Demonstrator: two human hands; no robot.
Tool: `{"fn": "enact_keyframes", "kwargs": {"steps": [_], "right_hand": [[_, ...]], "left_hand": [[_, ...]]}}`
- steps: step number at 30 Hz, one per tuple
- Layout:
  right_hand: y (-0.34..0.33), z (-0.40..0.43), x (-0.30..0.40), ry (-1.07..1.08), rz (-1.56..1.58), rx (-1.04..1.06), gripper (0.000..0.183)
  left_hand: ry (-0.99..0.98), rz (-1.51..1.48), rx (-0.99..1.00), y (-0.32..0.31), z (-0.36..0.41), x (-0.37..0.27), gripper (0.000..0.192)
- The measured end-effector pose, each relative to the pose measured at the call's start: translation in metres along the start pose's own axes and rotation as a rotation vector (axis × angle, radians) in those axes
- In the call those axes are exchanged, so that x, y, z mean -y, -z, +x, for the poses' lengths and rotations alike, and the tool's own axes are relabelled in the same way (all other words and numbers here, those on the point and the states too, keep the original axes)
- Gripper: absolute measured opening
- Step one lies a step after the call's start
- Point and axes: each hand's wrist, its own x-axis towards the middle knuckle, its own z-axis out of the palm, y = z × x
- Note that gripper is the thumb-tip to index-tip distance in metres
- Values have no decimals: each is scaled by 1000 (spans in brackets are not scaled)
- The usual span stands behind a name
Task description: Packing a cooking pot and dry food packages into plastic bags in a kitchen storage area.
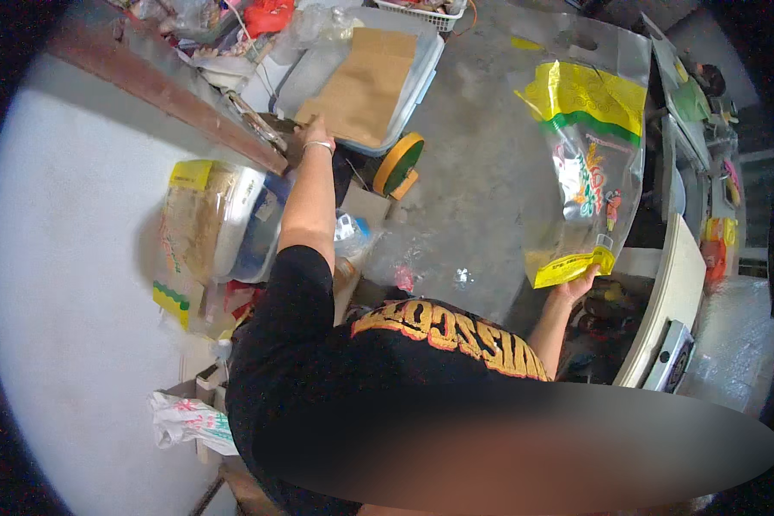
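My right hand [579, 286] grips the lower yellow edge of a large clear plastic bag [593, 174]. The bag has yellow and green bands and colourful printing, a cut-out handle at its far end, and hangs flat and seemingly empty. My left hand [316, 132] reaches forward to the near-left corner of a brown sheet of cardboard or paper [374, 84]. That sheet lies on a translucent plastic storage box [426, 80] with a blue latch. The left fingers are partly hidden, so I cannot tell whether they hold the sheet or only touch it.
A yellow-and-green round object [398, 164] stands below the box. Left, a filled printed bag [190, 238] leans by the white wall, under a reddish-brown beam [168, 103]. A white basket [426, 16] is at the far end. A pale tabletop edge [664, 309] and gas stove [674, 358] flank the right.
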Motion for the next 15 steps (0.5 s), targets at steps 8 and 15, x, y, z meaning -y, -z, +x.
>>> {"fn": "enact_keyframes", "kwargs": {"steps": [8, 15], "right_hand": [[-74, 18, -3, -181, 22, -38, 47], [-133, 45, 11, -460, 93, 190, 56]], "left_hand": [[305, 224, 517, 62, -82, -9, 48], [6, 184, 1022, 113, -273, -87, 31]]}}
